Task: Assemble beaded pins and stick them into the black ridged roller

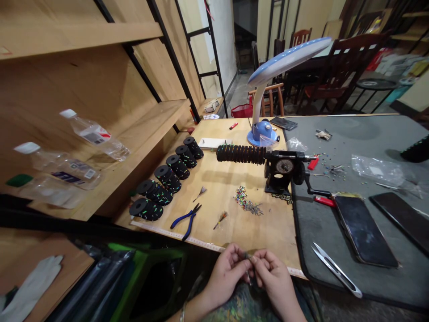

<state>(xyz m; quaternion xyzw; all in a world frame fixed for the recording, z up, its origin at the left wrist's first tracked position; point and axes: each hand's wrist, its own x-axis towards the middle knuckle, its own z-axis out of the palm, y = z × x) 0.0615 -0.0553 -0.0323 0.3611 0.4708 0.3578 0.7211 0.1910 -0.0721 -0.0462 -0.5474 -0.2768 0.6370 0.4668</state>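
My left hand (226, 275) and my right hand (273, 281) meet at the front edge of the wooden workbench (254, 237). Between their fingertips they pinch a small thin metal piece (247, 264), too small to make out clearly. Just beyond them lie a heap of small multicoloured pieces (246, 201), a small tuft of coloured pieces (220, 220) and blue-handled pliers (186, 221). A row of black spools (164, 179) stands on the left. A hand-cranked winder (279, 167) with a black coil stands farther ahead.
A grey mat (348, 134) to the right holds thread snips (336, 269), a smartphone (365, 230) and a dark tablet (402, 219). A blue desk lamp (263, 129) stands behind the winder. Shelves with plastic bottles (95, 135) rise on the left.
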